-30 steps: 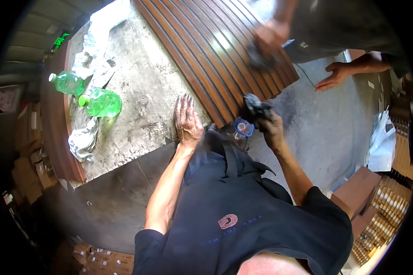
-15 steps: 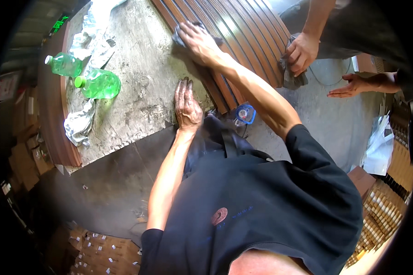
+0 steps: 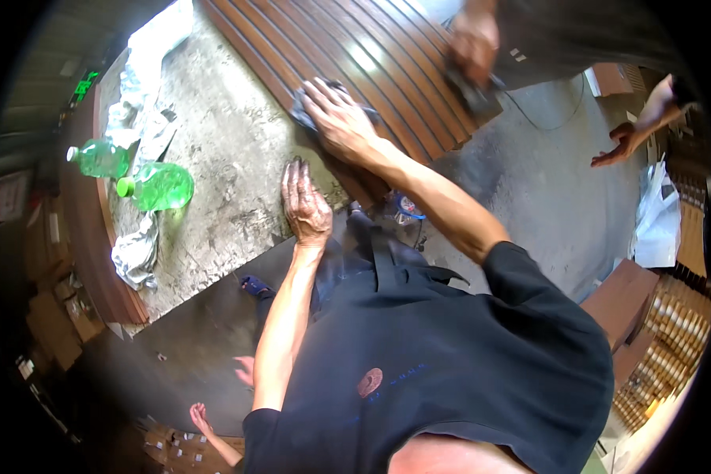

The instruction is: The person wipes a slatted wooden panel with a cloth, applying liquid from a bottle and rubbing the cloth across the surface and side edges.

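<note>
My right hand (image 3: 341, 126) presses a dark grey cloth (image 3: 302, 109) onto the left edge of a brown panel (image 3: 324, 47) with lengthwise grooves. The cloth shows round the fingers, which lie over it. My left hand (image 3: 306, 207) rests flat on the near edge of the worn grey table (image 3: 221, 158), fingers together and stretched out, holding nothing. At the panel's right end a co-worker's hand (image 3: 474, 51), blurred, works a dark cloth (image 3: 470, 88) over the surface.
Two bottles of green liquid, one white-capped (image 3: 103, 158) and one green-capped (image 3: 162, 187), lie near whitish rags (image 3: 138, 253) on the table's left. Another person's hand (image 3: 620, 146) is at right, near a white plastic bag (image 3: 657, 217). More hands (image 3: 200, 415) show at lower left.
My right hand has slid nearer along the panel with the cloth. The co-worker's hand has moved farther off. Other hands have appeared at lower left. The whole view has shifted a little.
</note>
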A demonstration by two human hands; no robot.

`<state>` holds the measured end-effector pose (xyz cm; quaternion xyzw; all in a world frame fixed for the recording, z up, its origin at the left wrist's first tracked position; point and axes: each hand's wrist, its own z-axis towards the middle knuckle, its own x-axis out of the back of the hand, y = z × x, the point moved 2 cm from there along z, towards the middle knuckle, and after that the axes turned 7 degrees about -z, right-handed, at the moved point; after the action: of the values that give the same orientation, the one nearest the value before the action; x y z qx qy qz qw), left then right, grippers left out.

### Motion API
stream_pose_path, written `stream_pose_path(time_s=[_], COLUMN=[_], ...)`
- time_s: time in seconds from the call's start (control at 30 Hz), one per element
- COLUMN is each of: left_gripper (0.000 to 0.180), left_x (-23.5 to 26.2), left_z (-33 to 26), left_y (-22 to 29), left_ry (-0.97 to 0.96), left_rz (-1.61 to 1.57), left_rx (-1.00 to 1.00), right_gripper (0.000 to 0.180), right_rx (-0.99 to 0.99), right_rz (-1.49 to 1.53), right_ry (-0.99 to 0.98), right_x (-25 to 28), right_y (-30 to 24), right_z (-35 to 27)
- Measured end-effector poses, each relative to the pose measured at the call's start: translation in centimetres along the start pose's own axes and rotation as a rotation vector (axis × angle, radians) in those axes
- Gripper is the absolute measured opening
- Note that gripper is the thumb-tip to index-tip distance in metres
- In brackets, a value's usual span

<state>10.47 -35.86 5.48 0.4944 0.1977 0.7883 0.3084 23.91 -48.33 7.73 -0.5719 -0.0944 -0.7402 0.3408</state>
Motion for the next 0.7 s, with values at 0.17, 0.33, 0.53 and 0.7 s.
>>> stream_pose_path(time_s=[0.17,0.33,0.53,0.7], left_gripper=[0.053,0.062,0.064,0.065], left_x=[0.2,-0.3,-0.4,-1.2], left_z=[-0.1,-0.2,0.3,1.3], left_y=[-0.4,0.2,0.5,-0.5], left_ry=[-0.067,-0.102,-0.138,-0.278], left_rz=[0.028,0.072,0.079,-0.512], left_rx=[-0.014,0.002,0.020,0.205], right_gripper=[0.059,0.061,0.041,0.039], right_rx=[0.037,-0.136,-0.342,-0.354], right_rz=[0.003,-0.068,0.320,0.965], right_ry=[-0.009,-0.156,0.253,0.045], right_x=[0.4,5.3,3.0,4.8], right_y=[0.6,3.5,3.3,-6.1], right_z=[-3.9,-11.9,-7.1,-7.3])
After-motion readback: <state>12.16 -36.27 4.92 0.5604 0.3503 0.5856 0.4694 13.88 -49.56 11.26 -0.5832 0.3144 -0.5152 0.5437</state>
